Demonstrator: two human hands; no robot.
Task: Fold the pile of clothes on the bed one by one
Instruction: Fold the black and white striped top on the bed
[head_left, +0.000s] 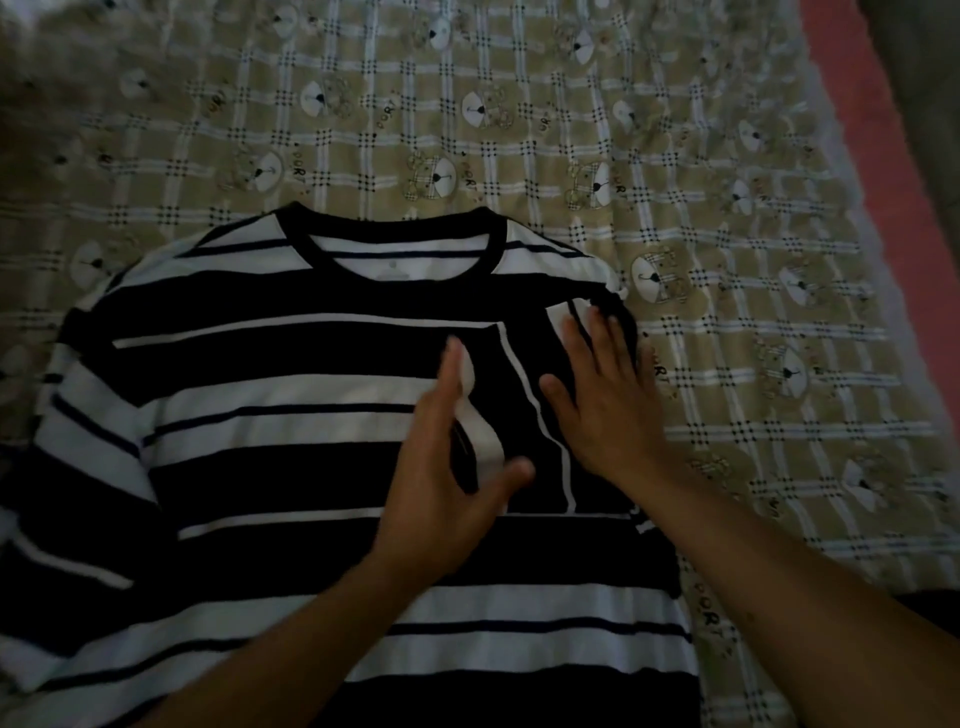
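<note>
A black-and-white striped shirt (291, 467) lies flat on the bed, front up, with its collar (395, 244) pointing away from me. Its right sleeve (535, 415) is folded inward across the chest. My left hand (447, 467) is blurred and pinches the sleeve's white cuff edge between thumb and fingers, lifting it slightly. With fingers straight and spread, my right hand (597, 405) presses flat on the folded sleeve near the shoulder fold. The shirt's left sleeve (67, 493) is still spread out at the left.
The shirt rests on a beige checked bedsheet (519, 130) printed with small bear figures. The sheet's right edge (831, 156) borders a pink surface (883, 130). The room is dim. No other clothes are in view.
</note>
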